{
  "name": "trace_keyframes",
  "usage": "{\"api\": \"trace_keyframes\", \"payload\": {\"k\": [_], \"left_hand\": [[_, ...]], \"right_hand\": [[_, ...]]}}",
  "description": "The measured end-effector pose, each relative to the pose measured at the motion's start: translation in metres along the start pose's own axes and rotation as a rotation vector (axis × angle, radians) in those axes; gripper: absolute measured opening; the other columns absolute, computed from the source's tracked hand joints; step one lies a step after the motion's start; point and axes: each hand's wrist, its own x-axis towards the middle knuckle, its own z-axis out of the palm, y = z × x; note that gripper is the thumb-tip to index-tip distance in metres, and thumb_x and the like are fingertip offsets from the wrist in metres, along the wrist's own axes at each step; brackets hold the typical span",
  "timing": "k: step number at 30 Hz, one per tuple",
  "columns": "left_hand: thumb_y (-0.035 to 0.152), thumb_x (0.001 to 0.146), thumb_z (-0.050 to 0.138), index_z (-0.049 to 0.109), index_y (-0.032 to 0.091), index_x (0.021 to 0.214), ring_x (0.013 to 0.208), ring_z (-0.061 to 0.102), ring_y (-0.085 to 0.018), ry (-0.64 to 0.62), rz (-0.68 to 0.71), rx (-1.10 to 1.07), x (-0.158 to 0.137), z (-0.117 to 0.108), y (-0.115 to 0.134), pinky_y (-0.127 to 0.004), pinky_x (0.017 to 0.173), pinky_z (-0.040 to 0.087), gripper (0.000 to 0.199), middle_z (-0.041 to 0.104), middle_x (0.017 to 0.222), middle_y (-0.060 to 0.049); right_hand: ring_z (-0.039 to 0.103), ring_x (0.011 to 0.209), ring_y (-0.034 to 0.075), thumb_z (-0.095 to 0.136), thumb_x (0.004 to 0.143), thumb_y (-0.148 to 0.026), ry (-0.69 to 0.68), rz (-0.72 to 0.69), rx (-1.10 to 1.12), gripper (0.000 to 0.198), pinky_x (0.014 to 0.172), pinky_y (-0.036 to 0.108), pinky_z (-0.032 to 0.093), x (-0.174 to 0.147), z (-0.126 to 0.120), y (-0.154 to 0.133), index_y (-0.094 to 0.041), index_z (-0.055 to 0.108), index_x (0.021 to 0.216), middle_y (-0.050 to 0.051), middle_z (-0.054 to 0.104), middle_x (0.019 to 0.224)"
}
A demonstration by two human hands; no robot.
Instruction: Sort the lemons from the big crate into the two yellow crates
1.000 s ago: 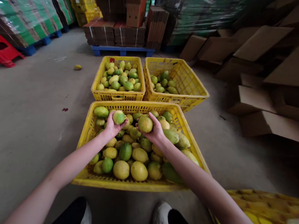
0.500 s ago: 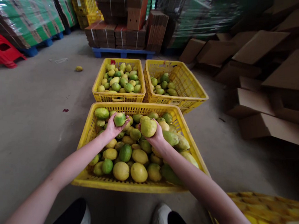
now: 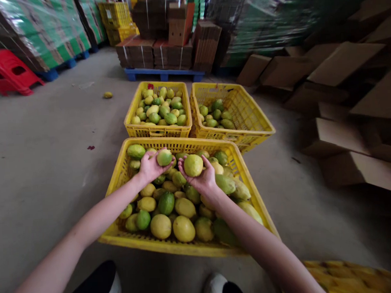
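My left hand (image 3: 150,168) cradles a pale green lemon (image 3: 164,157) on its fingers, palm turned up. In my right hand (image 3: 206,179) rests a larger yellow-green lemon (image 3: 193,165), with the thumb and fingers curled around its sides. Both hands are above the near yellow crate (image 3: 119,178), a short gap apart. Yellow and green lemons fill that crate below them, among them a dark green lemon (image 3: 166,203) and a yellow lemon (image 3: 184,227). My forearms hide part of the crate's contents.
Behind stand a crate full of lemons (image 3: 158,131) and a partly filled crate (image 3: 255,113). Cardboard boxes (image 3: 340,136) lie on the right. A loose lemon (image 3: 107,95), a red stool (image 3: 11,71) and a blue pallet (image 3: 164,74) are farther off. Another crate (image 3: 353,273) shows at bottom right.
The lemon in my left hand has turned and shows a paler side. My right hand has rolled outward, with more of its fingers in sight. The view has shifted slightly.
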Motion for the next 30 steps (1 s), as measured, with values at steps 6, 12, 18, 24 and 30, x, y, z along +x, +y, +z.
{"api": "trace_keyframes", "payload": {"k": [6,12,18,24,30], "left_hand": [[0.011,0.078,0.072,0.069,0.020,0.107,0.110,0.076,-0.028,-0.092,-0.273,0.664,-0.011,-0.006,0.013,-0.044,0.099,0.062,0.031,0.078,0.102,-0.006],[0.022,0.063,0.092,0.076,0.019,0.100,0.101,0.078,-0.026,-0.178,-0.363,1.138,-0.013,0.004,0.080,-0.039,0.091,0.065,0.041,0.079,0.103,-0.006],[0.025,0.077,0.087,0.069,0.018,0.127,0.118,0.073,-0.028,0.158,0.305,1.228,0.024,0.031,0.177,-0.043,0.101,0.061,0.054,0.073,0.133,-0.016],[0.022,0.083,0.070,0.074,0.014,0.113,0.129,0.068,-0.033,0.495,0.600,1.461,0.030,0.014,0.185,-0.047,0.113,0.053,0.032,0.073,0.135,-0.016],[0.034,0.084,0.064,0.077,0.019,0.098,0.117,0.071,-0.031,0.084,0.761,1.809,-0.015,-0.075,0.107,-0.049,0.111,0.054,0.024,0.076,0.118,-0.012]], "right_hand": [[0.075,0.072,0.025,0.043,0.098,-0.035,0.070,-0.038,-0.052,0.035,0.060,0.039,0.068,-0.004,0.003,-0.010,-0.018,0.061,0.122,0.009,0.075,0.083],[0.075,0.075,0.025,0.046,0.094,-0.032,0.105,-0.037,-0.114,0.028,0.065,0.043,0.070,-0.003,0.001,-0.010,-0.022,0.059,0.116,0.006,0.074,0.082],[0.077,0.082,0.028,0.053,0.087,-0.036,0.045,-0.038,-0.182,0.028,0.071,0.050,0.070,0.008,-0.010,-0.007,-0.024,0.058,0.112,0.006,0.074,0.085],[0.076,0.080,0.027,0.061,0.082,-0.031,0.000,-0.080,-0.163,0.029,0.071,0.047,0.069,0.006,-0.014,-0.007,-0.026,0.059,0.110,0.005,0.074,0.088],[0.071,0.073,0.024,0.055,0.086,-0.022,0.094,-0.058,-0.419,0.017,0.061,0.037,0.064,-0.029,0.021,-0.028,-0.018,0.061,0.102,0.008,0.071,0.083]]}}
